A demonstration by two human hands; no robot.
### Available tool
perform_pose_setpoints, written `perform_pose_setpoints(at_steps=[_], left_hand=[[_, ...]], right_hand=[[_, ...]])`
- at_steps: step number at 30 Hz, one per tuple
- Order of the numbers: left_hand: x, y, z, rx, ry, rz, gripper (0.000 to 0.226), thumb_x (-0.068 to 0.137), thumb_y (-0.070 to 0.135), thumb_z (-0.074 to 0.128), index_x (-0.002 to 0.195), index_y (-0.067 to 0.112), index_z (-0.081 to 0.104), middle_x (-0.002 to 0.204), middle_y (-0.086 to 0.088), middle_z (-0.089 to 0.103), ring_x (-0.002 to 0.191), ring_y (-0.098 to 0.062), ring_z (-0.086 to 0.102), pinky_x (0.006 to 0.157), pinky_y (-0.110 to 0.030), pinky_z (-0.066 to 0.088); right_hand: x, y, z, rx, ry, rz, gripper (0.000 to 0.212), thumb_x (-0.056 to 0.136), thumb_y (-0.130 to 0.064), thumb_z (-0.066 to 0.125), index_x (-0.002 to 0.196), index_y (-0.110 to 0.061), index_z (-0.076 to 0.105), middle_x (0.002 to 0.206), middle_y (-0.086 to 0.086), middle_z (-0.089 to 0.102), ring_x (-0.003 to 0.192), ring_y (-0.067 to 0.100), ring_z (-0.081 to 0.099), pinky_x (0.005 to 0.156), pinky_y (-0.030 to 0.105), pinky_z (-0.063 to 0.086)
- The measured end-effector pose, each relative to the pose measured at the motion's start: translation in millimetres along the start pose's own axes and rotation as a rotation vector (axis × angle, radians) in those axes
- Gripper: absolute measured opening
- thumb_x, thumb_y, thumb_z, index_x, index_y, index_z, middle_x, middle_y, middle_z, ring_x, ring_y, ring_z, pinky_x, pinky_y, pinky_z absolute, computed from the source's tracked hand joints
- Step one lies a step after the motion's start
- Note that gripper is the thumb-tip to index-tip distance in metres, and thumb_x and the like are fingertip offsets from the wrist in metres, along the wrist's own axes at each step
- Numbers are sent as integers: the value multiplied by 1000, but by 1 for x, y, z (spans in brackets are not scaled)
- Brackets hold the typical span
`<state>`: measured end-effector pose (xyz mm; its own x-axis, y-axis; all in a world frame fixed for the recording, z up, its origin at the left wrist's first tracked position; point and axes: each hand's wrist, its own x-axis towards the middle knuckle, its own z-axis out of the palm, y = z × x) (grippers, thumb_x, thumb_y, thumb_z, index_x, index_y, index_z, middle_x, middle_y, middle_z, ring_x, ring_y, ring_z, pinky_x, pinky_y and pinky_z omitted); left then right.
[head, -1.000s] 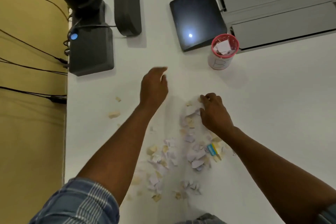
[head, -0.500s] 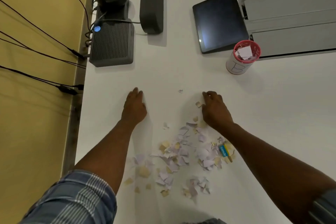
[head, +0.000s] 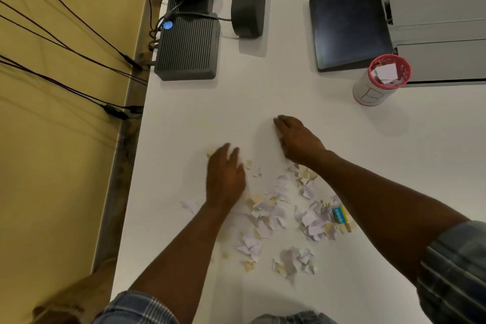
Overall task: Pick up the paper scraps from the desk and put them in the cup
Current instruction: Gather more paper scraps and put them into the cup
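The scraps (head: 278, 213) were spread over the bench (head: 289, 102) in the lower middle of the frame, in a loose patch whose long axis ran from the left hand toward the lower right, with a blue-and-yellow bit (head: 339, 214) at its right edge. The cup (head: 378, 81) stood upright in the upper right of the frame, beside a dark tablet (head: 349, 23), with white paper already seen inside its red rim.

The left hand (head: 225, 173) was laid palm down at the upper left edge of the patch, fingers spread and flat, clamped on nothing that could be seen; a tan scrap (head: 209, 153) showed just past its fingertips. The right hand (head: 297, 139) was set on the bench at the patch's upper edge, fingers loosely curled; whether anything was pinched beneath it could not be told.

The scraps lay between and below the two hands, toward the wearer. The cup lay up and to the right of both, and the right hand was clearly the nearer to it, so a carry to the cup would likely fall to that hand, with the left better placed for sweeping scraps inward.
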<state>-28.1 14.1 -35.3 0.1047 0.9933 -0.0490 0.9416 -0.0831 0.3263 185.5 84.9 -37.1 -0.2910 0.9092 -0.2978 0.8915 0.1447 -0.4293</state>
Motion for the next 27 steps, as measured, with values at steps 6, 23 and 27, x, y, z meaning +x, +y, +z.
perform_pose_setpoints(at_steps=[6,23,27], left_hand=[[17,-37,-10,66,-192,-211,47,94,30,45,137,11,41,148,-18,29,134,-35,28,109,-44,33],[-71,54,15,63,-453,72,50,87,34,60,132,28,38,128,-4,37,111,-23,43,78,-33,50],[-72,58,15,-172,-382,-25,13,95,26,42,94,20,53,95,-1,50,85,-18,52,65,-23,41]], right_hand=[[-29,4,3,-177,-26,-194,37,90,-6,50,127,-6,52,132,14,46,118,30,44,88,41,51],[-126,-8,35,-194,-182,-51,72,87,-37,63,146,-17,26,148,10,28,129,27,33,84,37,52],[-131,-26,44,-220,-141,-171,39,98,-25,44,135,-14,41,135,11,40,118,26,42,70,36,48]])
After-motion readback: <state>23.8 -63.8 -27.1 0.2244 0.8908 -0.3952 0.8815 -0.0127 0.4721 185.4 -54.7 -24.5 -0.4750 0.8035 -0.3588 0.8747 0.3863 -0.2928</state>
